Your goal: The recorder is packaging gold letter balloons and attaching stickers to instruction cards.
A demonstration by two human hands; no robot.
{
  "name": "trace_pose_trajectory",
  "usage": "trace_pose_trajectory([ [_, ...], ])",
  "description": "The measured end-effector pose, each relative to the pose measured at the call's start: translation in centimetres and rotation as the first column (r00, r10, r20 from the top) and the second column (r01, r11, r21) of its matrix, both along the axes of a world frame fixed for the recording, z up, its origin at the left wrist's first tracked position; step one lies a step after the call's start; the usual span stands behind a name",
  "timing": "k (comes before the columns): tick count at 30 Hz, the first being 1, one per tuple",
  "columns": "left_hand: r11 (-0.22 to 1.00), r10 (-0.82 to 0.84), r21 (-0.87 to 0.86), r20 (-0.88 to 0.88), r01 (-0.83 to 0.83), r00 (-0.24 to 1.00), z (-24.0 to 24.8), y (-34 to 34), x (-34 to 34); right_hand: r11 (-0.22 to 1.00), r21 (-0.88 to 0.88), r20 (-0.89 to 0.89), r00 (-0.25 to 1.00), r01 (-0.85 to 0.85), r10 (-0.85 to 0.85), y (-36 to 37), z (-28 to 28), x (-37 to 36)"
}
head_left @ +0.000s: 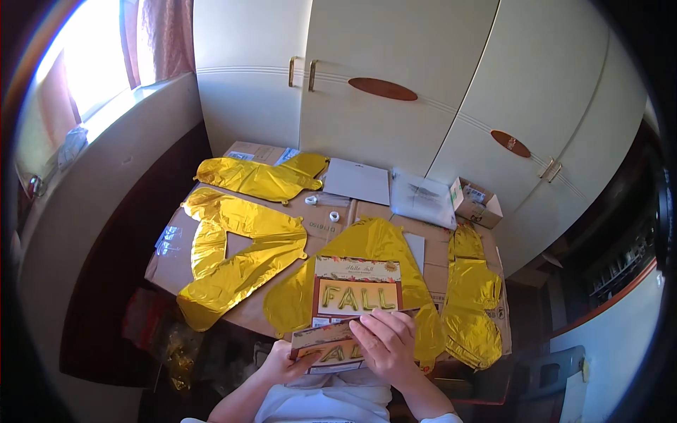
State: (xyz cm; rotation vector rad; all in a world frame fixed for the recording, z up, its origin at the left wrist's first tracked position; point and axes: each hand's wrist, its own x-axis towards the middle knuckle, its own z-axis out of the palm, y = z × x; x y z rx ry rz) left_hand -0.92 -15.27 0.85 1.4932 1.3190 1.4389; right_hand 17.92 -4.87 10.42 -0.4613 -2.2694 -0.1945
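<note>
A printed card [328,350] is held low and close to the wearer's body, tilted, its pictured face turned upward. Its left end is grasped by the left hand [282,363], with the thumb laid across the front; its upper right part is covered by the bent fingers of the right hand [386,345], though whether it is firmly pinched there cannot be told. For careful handling, the card is probably best supported at both ends with light pressure, so that the stock is not creased and the print is left uncovered.

The card is thus set between the two hands and touched by both. Just beyond it, a similar second card [357,271] is seen against a gold foil balloon [367,240]; whether the two cards are joined cannot be told. The cardboard-covered tabletop [434,243] is spread with more flat gold balloons [474,296]. Farther back, a white sheet [358,182], a clear packet [422,197] and a small carton [474,209] are lined up before pale cabinets [395,42].
</note>
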Motion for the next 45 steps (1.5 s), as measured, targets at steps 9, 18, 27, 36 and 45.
trace_pose_trajectory([
  [9, 0.987, -0.090, 0.102, -0.266, 0.121, 0.960, 1.9, -0.2, -0.5, 0.945, -0.303, -0.145, 0.986, -0.121, 0.079, -0.1, 0.4, -0.2],
  [18, 0.966, -0.028, 0.230, -0.355, 0.116, 0.934, 2.7, 0.0, -0.5, 0.869, -0.449, -0.163, 0.975, -0.209, 0.151, 0.2, 1.7, 0.4],
  [27, 0.961, -0.025, 0.260, -0.259, 0.094, 0.966, 3.9, -0.1, -0.6, 0.977, -0.151, -0.154, 0.980, -0.149, 0.125, 0.4, 1.7, 1.6],
  [36, 0.946, 0.019, 0.305, -0.380, 0.106, 0.925, 3.0, 0.0, -0.5, 0.875, -0.466, -0.039, 0.991, -0.131, 0.127, 0.6, 2.5, 1.9],
  [45, 0.958, -0.032, 0.256, -0.351, 0.129, 0.936, 3.3, -0.1, -0.8, 0.778, -0.577, -0.012, 0.954, -0.250, 0.299, 1.7, 3.1, 2.5],
])
